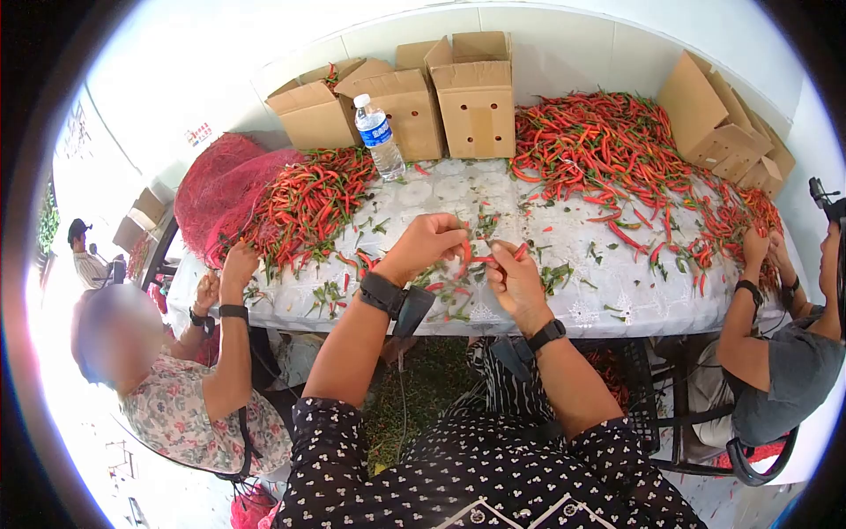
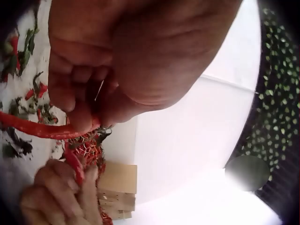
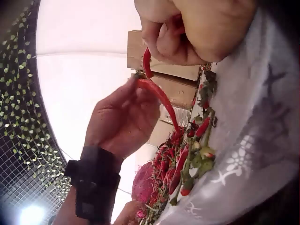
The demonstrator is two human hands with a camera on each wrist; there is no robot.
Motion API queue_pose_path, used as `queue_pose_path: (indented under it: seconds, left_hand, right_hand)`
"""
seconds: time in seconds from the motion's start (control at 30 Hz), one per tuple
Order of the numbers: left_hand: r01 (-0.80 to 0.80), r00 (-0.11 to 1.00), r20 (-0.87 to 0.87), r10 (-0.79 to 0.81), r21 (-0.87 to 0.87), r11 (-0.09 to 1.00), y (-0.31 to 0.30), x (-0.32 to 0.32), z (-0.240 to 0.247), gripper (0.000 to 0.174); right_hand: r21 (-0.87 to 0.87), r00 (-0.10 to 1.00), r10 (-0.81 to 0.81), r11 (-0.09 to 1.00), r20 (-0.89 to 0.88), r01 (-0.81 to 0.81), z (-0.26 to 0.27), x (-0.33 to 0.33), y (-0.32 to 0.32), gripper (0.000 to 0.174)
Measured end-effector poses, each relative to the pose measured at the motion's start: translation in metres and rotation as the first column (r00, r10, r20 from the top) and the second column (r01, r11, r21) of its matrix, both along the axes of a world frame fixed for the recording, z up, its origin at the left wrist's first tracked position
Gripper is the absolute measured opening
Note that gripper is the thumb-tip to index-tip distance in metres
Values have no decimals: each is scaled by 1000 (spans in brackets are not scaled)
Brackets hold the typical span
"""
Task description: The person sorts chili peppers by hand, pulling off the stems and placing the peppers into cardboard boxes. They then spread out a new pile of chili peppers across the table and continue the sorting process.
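Observation:
Over the front part of the table, my left hand pinches a long red chili pepper near its stem end, between thumb and fingertips. The pepper hangs down in a curve in the right wrist view. Just to the right, my right hand holds another red chili pepper, whose far part is hidden inside the curled fingers. The two hands are close together, with a small gap between them. Loose stems and green scraps lie on the white tablecloth around them.
Chili heaps lie at left and back right, beside a red mesh bag. Cardboard boxes and a water bottle stand at the back. People sit at the left and right, hands over the peppers.

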State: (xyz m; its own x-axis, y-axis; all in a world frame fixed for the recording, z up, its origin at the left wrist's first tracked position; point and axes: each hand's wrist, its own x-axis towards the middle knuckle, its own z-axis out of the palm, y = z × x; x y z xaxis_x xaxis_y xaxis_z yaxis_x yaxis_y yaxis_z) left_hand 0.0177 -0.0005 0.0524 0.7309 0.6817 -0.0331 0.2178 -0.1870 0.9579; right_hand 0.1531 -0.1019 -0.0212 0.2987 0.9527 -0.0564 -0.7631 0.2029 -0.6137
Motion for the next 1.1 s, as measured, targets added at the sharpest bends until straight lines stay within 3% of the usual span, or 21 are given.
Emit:
queue_pose_path:
  seconds: [0.03,0.07,0.13,0.27,0.33,0.37,0.4,0.43,0.57,0.63,0.7,0.77,0.8,0.83,0.9,1.07,1.1]
  left_hand:
    - [25,997,72,-15,-143,989,-1,0,0,15]
    - [24,997,71,-14,-142,990,0,1,-2,15]
    - [68,994,90,-56,-141,988,2,3,-7,14]
    - [91,995,51,-89,-48,995,2,6,-6,13]
    - [-4,995,-90,46,419,908,-1,9,-6,15]
    - [-6,995,-89,47,419,908,0,10,-8,15]
    - [-95,993,21,118,738,668,3,12,-12,16]
    - [-187,979,149,140,929,319,5,13,-15,17]
    - [-189,975,120,188,891,412,15,-5,-11,18]
    - [-102,935,-205,291,628,771,4,-19,7,19]
    - [-101,911,-252,327,631,769,3,-35,2,19]
    - [-57,942,-182,282,740,671,-3,-53,-14,20]
    - [-4,936,-247,251,706,709,-10,-60,-18,19]
    - [-6,935,-248,255,706,709,-16,-65,-23,19]
    - [171,909,-370,192,751,638,-26,-73,-35,19]
    - [33,935,-244,259,784,620,-25,-71,-56,18]
    - [-78,943,-189,273,672,736,-25,-69,-52,16]
  right_hand:
    - [-35,997,35,999,64,-33,6,-3,-2,11]
    - [-34,997,36,999,62,-34,5,-4,-1,11]
    - [4,958,126,991,259,-131,5,-7,1,15]
    - [-60,914,119,993,388,-103,6,-13,1,12]
    - [-102,916,129,990,380,-97,6,-12,1,12]
    - [-102,915,130,990,381,-98,6,-11,1,12]
    - [-62,922,156,988,354,-143,6,-10,1,12]
    - [-21,927,183,982,328,-186,6,-9,1,13]
    - [-99,949,119,991,291,-94,9,-7,-3,15]
    - [46,979,119,991,167,-129,-5,2,1,18]
    - [64,986,132,988,102,-139,-12,8,5,21]
    - [108,943,229,972,-240,-208,-9,10,4,21]
    - [118,933,242,969,-266,-218,-10,11,4,19]
    - [118,932,246,968,-268,-222,-8,10,5,19]
    - [41,957,167,986,-238,-162,-2,8,5,18]
    - [-63,991,65,995,-118,-72,8,1,1,17]
    - [-71,997,50,996,-58,-54,8,0,1,16]
